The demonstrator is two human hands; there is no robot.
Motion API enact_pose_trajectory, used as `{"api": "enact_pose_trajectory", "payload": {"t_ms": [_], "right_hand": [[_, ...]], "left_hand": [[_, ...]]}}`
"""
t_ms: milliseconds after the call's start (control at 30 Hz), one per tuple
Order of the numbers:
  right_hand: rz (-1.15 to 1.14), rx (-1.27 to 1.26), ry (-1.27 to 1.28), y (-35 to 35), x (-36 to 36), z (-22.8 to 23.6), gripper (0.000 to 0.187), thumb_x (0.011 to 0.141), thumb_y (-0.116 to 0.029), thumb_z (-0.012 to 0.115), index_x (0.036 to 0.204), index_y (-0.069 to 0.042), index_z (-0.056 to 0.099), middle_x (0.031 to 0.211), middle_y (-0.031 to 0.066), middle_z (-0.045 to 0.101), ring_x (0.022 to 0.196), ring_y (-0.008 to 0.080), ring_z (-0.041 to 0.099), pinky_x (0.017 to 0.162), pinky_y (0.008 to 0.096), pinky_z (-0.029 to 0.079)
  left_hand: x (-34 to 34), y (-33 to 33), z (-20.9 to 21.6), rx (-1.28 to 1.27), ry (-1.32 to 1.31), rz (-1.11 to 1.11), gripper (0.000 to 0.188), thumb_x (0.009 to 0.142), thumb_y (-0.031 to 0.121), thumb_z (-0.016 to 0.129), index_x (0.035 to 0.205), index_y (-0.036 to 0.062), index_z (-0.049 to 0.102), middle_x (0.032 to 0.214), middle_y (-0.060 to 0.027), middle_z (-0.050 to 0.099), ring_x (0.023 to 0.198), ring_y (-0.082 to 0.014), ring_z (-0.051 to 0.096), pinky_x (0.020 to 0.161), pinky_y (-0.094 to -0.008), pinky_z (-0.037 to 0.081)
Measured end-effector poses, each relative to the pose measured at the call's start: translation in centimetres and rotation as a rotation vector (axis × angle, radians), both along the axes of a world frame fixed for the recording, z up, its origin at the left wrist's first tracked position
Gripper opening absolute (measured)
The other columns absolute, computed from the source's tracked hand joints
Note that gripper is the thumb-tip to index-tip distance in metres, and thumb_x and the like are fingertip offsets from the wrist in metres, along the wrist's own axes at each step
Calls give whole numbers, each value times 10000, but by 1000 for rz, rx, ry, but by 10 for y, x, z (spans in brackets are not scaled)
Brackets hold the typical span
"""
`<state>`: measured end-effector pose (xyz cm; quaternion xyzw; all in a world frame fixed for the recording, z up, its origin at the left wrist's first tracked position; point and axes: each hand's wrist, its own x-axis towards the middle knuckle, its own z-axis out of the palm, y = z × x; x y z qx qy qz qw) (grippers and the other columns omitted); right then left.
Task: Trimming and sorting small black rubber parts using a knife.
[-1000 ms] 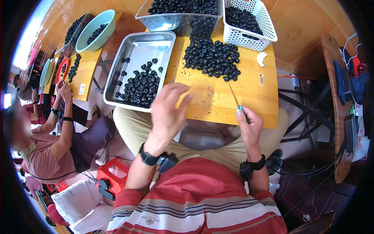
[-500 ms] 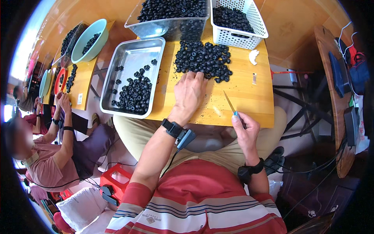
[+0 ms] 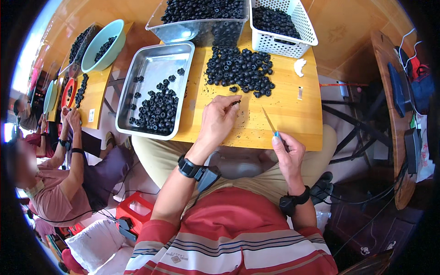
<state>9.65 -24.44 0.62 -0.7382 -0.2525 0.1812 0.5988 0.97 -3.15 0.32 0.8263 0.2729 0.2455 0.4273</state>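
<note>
My left hand (image 3: 217,120) is just below a pile of small black ring-shaped parts (image 3: 236,66) on the yellow wooden table (image 3: 206,130). Its thumb and forefinger pinch one black ring-shaped part (image 3: 235,102), mostly covered by the fingertips. At the table's near edge, my right hand (image 3: 289,153) is closed around a thin pointed tool (image 3: 268,120), whose tip slants up and left. A blue bit shows where the thumb meets the tool. Left of the pile lies a metal tray (image 3: 153,52) with many more of these parts (image 3: 158,112) in it.
Behind the pile stand a clear plastic bin (image 3: 172,34) and a white perforated basket (image 3: 286,48), both holding black parts. A white scrap (image 3: 299,67) lies at the right. A co-worker (image 3: 59,178) sits at another table on the left, near a light green bowl (image 3: 117,46).
My left hand has drawn back from the pile toward me, and a black ring-shaped part now shows in its fingertips. My right hand and the tool have hardly moved.
</note>
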Motion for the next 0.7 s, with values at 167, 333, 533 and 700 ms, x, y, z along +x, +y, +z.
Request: {"api": "enact_pose_trajectory", "payload": {"t_ms": [167,333,533,700], "right_hand": [[28,24,4,6,-4,-3,344,929,-266,705,1009,68,687,694,-49,541,645,42,448,568,220,383],[81,49,67,11,-10,-2,319,922,-232,719,1033,65,688,730,-44,568,660,41,463,587,215,407],[111,27,52,16,-16,1,315,921,-232,721,1033,60,692,745,-30,600,666,43,488,598,217,429],[144,24,-10,21,-20,3,310,918,-232,722,1033,54,692,734,-15,610,656,49,499,589,225,435]], "left_hand": [[-11,-3,2,-443,-117,-53,188,935,37,649,1109,-29,668,866,-3,649,764,-66,604,688,-225,506],[-21,-2,-6,-959,-379,-106,209,932,30,653,1136,4,618,919,-44,664,821,-140,668,769,-261,570],[-27,-13,5,-1398,-500,-8,197,939,47,644,1134,22,629,989,-66,673,935,-199,689,857,-333,595],[-33,-15,-8,-1570,-593,-98,146,965,105,624,1100,52,640,987,-53,675,930,-183,675,880,-340,577]]}}
